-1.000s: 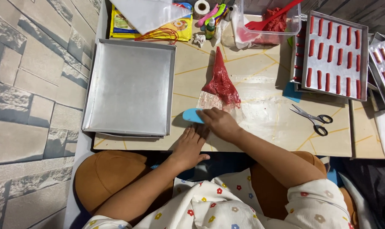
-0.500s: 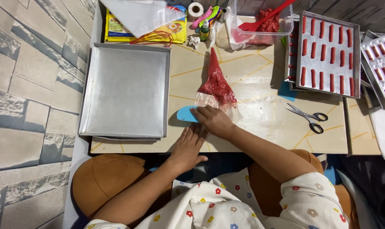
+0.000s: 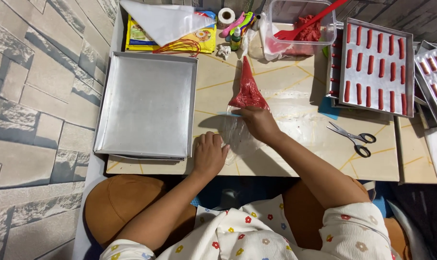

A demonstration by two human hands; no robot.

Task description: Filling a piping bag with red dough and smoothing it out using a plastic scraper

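Low tiled table (image 3: 286,159), bare metal tray (image 3: 146,103) at left; piping bag (image 3: 246,96) of red batter flat between; left hand (image 3: 210,155) pinning its clear end, right hand (image 3: 258,123) pressing blue scraper (image 3: 229,114) across it, crowding batter tipward

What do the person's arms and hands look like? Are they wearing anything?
Both hands, the left hand and the right hand, are bare, with no gloves. I can't make out any rings or a watch. The forearms are bare too. Higher up, the sleeves are cream-white cloth dotted with little flowers in red, yellow and blue.
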